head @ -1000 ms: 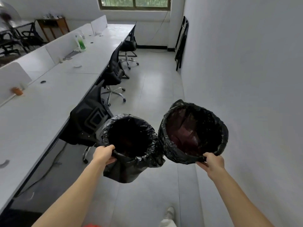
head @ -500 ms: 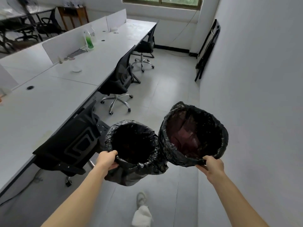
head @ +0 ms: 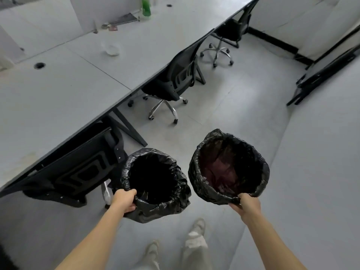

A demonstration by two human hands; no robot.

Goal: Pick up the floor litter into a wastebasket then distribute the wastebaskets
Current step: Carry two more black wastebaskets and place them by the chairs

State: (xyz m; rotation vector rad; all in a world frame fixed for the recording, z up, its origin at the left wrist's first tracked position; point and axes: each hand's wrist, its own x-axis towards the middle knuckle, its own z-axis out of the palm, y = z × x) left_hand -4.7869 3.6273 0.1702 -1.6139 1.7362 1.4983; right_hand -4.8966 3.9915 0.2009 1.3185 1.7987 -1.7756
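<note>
My left grip (head: 124, 199) clenches the near rim of the left wastebasket (head: 181, 184), thumb over the edge and fingers under the black liner. My right grip (head: 247, 204) pinches the near rim of the right wastebasket (head: 194, 178) the same way. Both hang in the air above the floor (head: 233, 106), side by side in front of me; I cannot tell whether their liners touch.

The left one has its mouth up towards me, its long axis running down and slightly away, and its inside is too dark to read. The right one sits a little higher and is tipped, mouth turned towards me, bottom pointing away and to the right; a reddish shade shows through the liner inside.

Left of the baskets a black chair (head: 78, 172) is tucked under the long grey surface (head: 58, 94). A second chair (head: 175, 78) and a third chair (head: 235, 26) stand farther along it. A green bottle (head: 146, 6) stands on the far part of the surface. A pale wall (head: 321, 172) runs along my right, and my shoes (head: 196, 227) show below the baskets.
</note>
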